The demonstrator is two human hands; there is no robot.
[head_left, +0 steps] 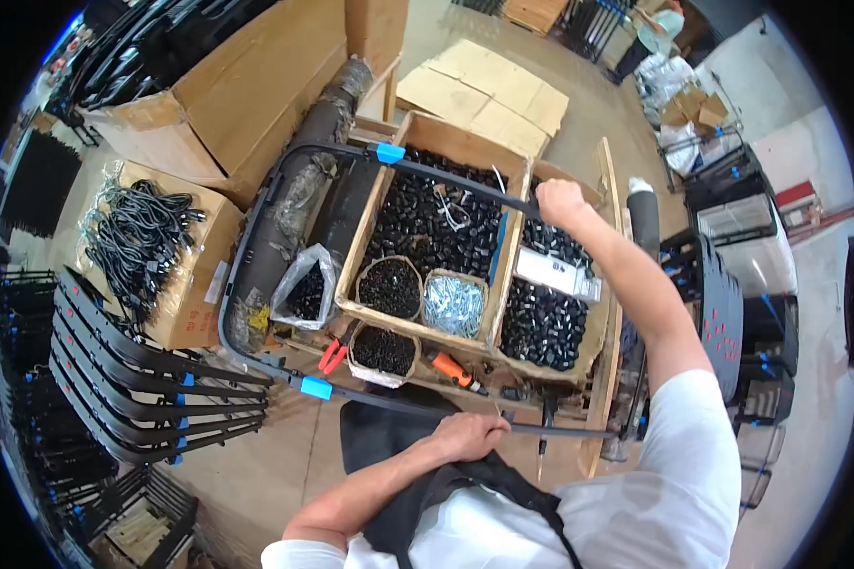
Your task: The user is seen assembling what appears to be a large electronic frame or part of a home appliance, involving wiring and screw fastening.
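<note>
A long black U-shaped frame (240, 248) with blue clips (389, 153) lies over the workbench, its curved end to the left. My right hand (560, 202) is closed around the frame's far rail, over the wooden bins. On the near rail, close to my body, my left hand (467, 436) is closed as well. Beneath the frame, a wooden bin (353, 275) holds many small black plastic parts, a box of black screws (389, 288) and a box of silver screws (454, 304). An orange-handled screwdriver (452, 369) and red-handled pliers (333, 356) lie near the front.
Black cables (142, 237) lie on a cardboard box (216, 247) at left, above stacked black frames (123, 398). A large carton (247, 76) stands at the far left. Flattened cardboard (489, 90) lies beyond the bins. Another person (657, 33) stands at the far right.
</note>
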